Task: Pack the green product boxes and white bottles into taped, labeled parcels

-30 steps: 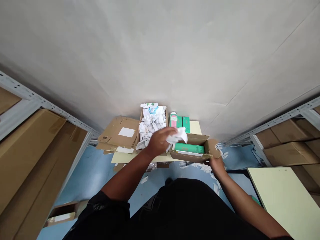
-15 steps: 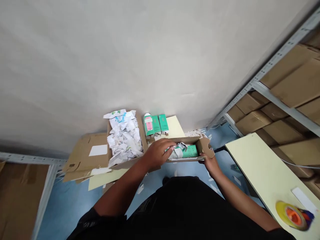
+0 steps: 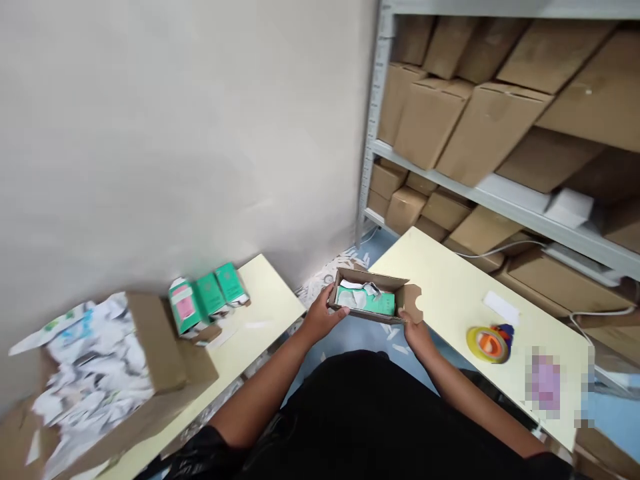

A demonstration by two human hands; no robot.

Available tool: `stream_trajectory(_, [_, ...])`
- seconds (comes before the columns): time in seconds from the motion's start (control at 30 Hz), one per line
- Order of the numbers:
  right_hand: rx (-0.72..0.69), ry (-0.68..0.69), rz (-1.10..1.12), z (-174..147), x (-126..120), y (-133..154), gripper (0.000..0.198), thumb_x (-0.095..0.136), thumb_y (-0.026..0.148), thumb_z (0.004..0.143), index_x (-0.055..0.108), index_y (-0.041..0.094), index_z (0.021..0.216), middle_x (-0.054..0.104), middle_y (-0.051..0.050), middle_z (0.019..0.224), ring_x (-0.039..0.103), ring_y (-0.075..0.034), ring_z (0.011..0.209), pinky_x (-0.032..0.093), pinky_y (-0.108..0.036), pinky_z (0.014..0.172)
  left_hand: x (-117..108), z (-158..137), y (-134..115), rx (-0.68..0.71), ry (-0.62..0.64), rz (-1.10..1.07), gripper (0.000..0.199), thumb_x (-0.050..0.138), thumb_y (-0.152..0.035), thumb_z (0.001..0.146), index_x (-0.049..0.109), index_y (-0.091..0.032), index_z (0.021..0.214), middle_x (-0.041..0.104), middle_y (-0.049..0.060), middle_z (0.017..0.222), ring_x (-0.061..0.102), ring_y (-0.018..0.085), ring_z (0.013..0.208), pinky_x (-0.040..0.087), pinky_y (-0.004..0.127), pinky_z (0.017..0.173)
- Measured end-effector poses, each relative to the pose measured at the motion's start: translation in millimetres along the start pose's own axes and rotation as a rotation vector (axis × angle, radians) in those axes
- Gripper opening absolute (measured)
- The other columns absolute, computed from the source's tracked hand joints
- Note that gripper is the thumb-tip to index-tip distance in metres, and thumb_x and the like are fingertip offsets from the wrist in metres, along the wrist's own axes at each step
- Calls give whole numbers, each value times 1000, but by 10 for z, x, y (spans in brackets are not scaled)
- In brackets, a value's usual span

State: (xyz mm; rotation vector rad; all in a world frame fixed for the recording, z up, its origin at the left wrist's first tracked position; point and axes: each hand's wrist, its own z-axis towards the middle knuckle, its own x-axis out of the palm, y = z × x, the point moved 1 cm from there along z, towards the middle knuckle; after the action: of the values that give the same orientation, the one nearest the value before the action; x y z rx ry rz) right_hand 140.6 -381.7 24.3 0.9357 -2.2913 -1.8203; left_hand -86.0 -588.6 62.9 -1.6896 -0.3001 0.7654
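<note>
Between my hands I hold a small open cardboard box (image 3: 367,315) in front of my body, above the floor. Inside it lies a green carton (image 3: 381,302) with crumpled paper (image 3: 356,297) over its left part. My left hand (image 3: 323,313) grips the left end, thumb along the near rim. My right hand (image 3: 415,330) grips the near right corner, by the box's raised end flap (image 3: 413,304); some of its fingers are hidden beneath. The box's lid is open.
Left, a cream table (image 3: 270,283) bears several green cartons (image 3: 210,295) and a large box of crumpled paper (image 3: 103,360). Right, another table (image 3: 425,267) holds a yellow tape roll (image 3: 487,344) and a white slip (image 3: 501,307). Shelves (image 3: 425,170) of cardboard boxes stand behind. Paper scraps litter the floor.
My view has turned right, toward the second table and shelves. The held box has come away from the left table. My left hand has moved from over the paper to the box's left end.
</note>
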Motion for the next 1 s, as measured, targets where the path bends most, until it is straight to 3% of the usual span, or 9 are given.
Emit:
stream_trajectory(0.13, [-151,-185,-39,382,-806,-253,74,50,70,93,53,20,147,61,-14,147,51,-33,142,41,-51,118,833,677,-221,115,169,13,97,79,-57,81,37,-22,161,41,15,165,43,35,150,41,49,121])
stream_trajectory(0.3, [-429,-58,-39,707,-1574,-488,73,36,69,100,42,22,157,47,-15,157,47,-30,145,42,-51,118,1758,1448,-432,235,287,133,80,78,-58,82,56,-21,150,38,16,166,36,34,155,31,50,127])
stream_trajectory(0.4, [-427,-77,-149,888,-1824,-632,77,47,67,98,36,25,161,42,-14,161,40,-30,150,42,-51,119,2171,1830,-436,241,367,190,71,78,-61,81,67,-20,138,42,16,163,42,35,151,32,49,127])
stream_trajectory(0.5, [-324,-88,-272,1052,-1905,-763,81,57,64,94,36,27,162,42,-14,161,39,-31,151,41,-52,120,2419,2109,-353,206,463,221,74,80,-65,76,71,-17,132,45,18,159,46,37,148,35,50,125])
stream_trajectory(0.63, [-143,-101,-364,1179,-1854,-854,76,61,65,92,47,28,157,42,-14,160,49,-34,142,50,-52,112,2546,2359,-243,257,597,223,68,81,-62,75,73,-20,128,45,16,159,46,36,148,41,50,122])
stream_trajectory(0.8, [-89,-303,-274,1202,-1673,-847,57,54,64,95,64,25,136,54,-14,145,59,-31,130,52,-48,107,2643,2603,-271,217,515,241,35,70,-46,89,73,-20,112,63,13,132,64,28,124,60,42,96])
stream_trajectory(0.9, [42,-443,-202,1193,-1523,-856,64,60,64,89,57,21,137,62,-14,134,66,-31,116,55,-48,100,2670,2738,-376,226,470,290,62,78,-32,80,58,-21,138,60,13,137,68,26,112,62,39,86])
stream_trajectory(0.97, [137,-512,-155,1190,-1428,-860,73,64,64,86,49,20,142,63,-16,134,69,-30,106,57,-47,94,2647,2820,-444,339,548,288,77,77,-24,79,47,-24,149,54,13,148,65,26,119,61,39,92])
stream_trajectory(1.0, [160,-533,-129,1189,-1387,-856,76,65,64,85,46,20,144,63,-17,136,69,-30,105,57,-46,92,2623,2855,-464,416,610,283,74,76,-21,80,48,-24,149,53,12,149,63,26,123,59,40,97])
